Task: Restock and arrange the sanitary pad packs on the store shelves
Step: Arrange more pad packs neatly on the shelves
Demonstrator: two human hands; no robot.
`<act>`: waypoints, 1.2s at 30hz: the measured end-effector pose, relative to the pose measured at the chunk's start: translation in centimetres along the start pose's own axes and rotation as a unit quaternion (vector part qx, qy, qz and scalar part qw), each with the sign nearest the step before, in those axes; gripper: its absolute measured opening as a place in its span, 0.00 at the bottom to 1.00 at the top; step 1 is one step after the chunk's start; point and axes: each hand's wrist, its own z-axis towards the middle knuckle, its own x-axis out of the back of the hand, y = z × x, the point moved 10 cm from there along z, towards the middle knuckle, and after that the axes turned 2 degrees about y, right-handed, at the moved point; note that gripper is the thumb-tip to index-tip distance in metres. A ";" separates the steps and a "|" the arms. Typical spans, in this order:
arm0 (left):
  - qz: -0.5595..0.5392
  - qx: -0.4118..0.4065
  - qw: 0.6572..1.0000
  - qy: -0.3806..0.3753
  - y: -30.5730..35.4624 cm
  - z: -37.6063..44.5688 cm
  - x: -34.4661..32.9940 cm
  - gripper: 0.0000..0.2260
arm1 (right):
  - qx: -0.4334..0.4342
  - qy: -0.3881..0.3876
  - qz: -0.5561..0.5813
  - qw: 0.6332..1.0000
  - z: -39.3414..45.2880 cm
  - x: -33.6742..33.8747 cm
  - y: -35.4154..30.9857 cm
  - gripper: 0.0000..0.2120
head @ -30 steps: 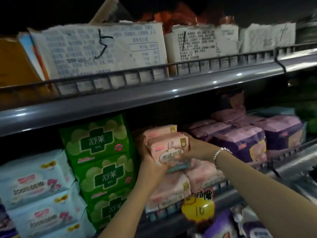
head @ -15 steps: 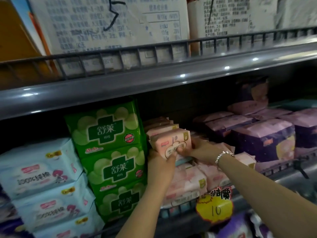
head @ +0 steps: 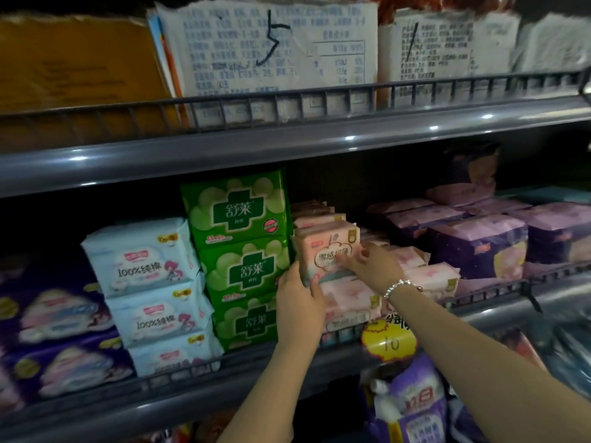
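A pink sanitary pad pack (head: 326, 247) stands upright at the front of a row of like pink packs on the middle shelf (head: 224, 372), on top of flat pink packs (head: 348, 302). My left hand (head: 299, 302) grips its lower left corner, thumb across the front. My right hand (head: 372, 265), with a beaded bracelet at the wrist, presses its fingertips on the pack's front and right side. Green packs (head: 240, 238) are stacked directly to the left.
Light blue packs (head: 144, 260) and dark purple packs (head: 48, 314) fill the shelf's left. Purple packs (head: 479, 244) lie to the right. The upper shelf (head: 287, 145) holds paper-wrapped bundles behind a wire rail. A yellow price tag (head: 388, 342) hangs on the shelf edge.
The pink pack has come down from mid-air onto the pink stack beside the green packs. Both hands followed it, and the camera has moved closer.
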 end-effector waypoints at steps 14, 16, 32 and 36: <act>-0.022 0.039 0.999 0.022 -6.2 -12.0 11.7 0.18 | 0.123 -0.029 0.191 0.973 -21.6 -7.2 -6.9 0.26; -0.029 0.065 0.997 0.032 -8.8 -14.5 14.0 0.17 | 0.127 -0.047 0.214 0.967 -24.4 -9.8 -7.5 0.24; 0.055 0.362 0.930 0.030 -40.2 -37.4 23.1 0.14 | 0.040 -0.294 0.100 0.950 -45.9 -39.4 -0.3 0.19; 0.110 0.449 0.886 -0.032 -46.9 -43.4 23.3 0.17 | 0.063 -0.363 0.021 0.929 -49.7 -45.5 3.3 0.18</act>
